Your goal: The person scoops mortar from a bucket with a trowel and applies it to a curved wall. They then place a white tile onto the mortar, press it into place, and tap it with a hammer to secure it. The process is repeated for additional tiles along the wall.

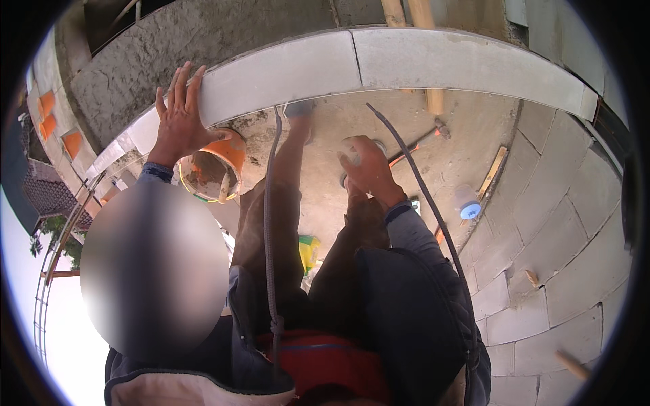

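My left hand [179, 120] is spread, its fingers resting against the left part of a row of pale grey blocks [277, 80]. Just below that hand stands an orange bucket [232, 150] holding grey mortar, with a slim handle-like piece [225, 187] leaning inside. My right hand [369, 169] hangs low over my right foot, thumb and fingers loosely bent and apart. Nothing shows in it, though the palm side is hidden. A hammer [423, 142] with an orange and dark handle lies on the floor just right of it.
A block wall [569, 203] rises on the right. Near its foot are a clear container with a blue lid [469, 210] and a wooden strip [493, 174]. Wooden poles [434, 101] stand by the block row. A yellow-green bag [308, 252] lies between my legs. Two dark cords hang before me.
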`<state>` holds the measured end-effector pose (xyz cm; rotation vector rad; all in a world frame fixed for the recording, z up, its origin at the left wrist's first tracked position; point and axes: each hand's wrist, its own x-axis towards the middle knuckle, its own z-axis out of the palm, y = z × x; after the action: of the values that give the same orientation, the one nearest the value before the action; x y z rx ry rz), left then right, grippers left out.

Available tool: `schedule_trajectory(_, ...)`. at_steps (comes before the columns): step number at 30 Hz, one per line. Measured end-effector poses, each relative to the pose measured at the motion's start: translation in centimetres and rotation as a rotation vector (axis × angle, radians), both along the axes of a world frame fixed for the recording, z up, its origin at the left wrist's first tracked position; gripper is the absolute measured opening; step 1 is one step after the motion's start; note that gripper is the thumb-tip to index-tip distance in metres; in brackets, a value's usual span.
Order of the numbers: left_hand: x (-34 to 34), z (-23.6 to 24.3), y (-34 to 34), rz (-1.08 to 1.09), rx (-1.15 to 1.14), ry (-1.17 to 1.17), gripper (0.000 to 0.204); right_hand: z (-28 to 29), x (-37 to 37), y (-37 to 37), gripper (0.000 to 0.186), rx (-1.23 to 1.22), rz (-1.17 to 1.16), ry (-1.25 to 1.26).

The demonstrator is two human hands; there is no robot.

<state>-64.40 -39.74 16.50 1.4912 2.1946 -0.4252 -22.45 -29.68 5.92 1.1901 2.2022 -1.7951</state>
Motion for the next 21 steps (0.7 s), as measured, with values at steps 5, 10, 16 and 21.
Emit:
schedule_trajectory(5, 4.5, -2.1, 2.7, -0.22, 0.264, 0.05, 0.141, -21.9, 23.1, -3.1, 0.069, -0.091, -0.529, -0.849)
schedule_trajectory(10, 7.9, -3.7, 2.1, -0.318, 0.311, 0.18, 0.117, -30.2, 26.4, -3.7, 0.074, -0.065, -0.695, -0.774)
schedule_trajectory(16, 8.8, -2.5, 1.0, -0.303, 0.317, 0.198, 0.116, -32.6, 28.6, -6.4, 0.057, -0.3, -0.831, -0.667)
schedule_trajectory(21, 6.9, -1.7, 0.4, -0.163, 0.442, 0.099, 0.087, -33.0, 27.1, -7.4, 0.053, -0.161, -1.035, -0.682)
